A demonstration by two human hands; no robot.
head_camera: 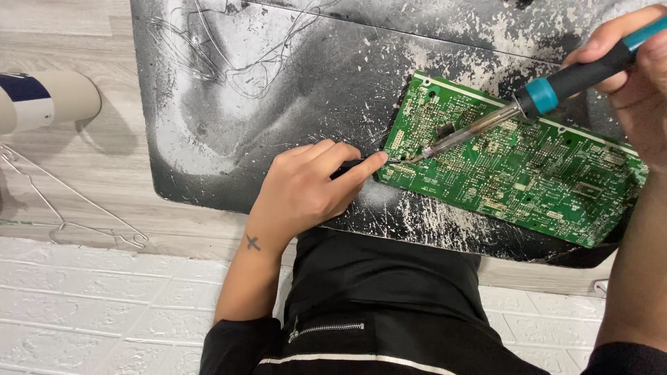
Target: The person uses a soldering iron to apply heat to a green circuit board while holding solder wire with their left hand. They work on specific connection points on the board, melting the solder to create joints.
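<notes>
A green circuit board [528,173] lies tilted on a worn black mat [278,104]. My right hand [636,76] grips a soldering iron [556,90] with a black and teal handle; its metal tip reaches down to the board's near left edge. My left hand [306,187] pinches a small black tool [358,164], likely tweezers, whose fine point meets the iron's tip at the board's edge. Most of that tool is hidden under my fingers.
A bent wire stand [69,208] and a white cylinder with a dark blue band [42,101] sit at the left on the wooden surface. Thin loose wire [229,42] lies on the mat's far part. My black clothing [375,305] fills the bottom centre.
</notes>
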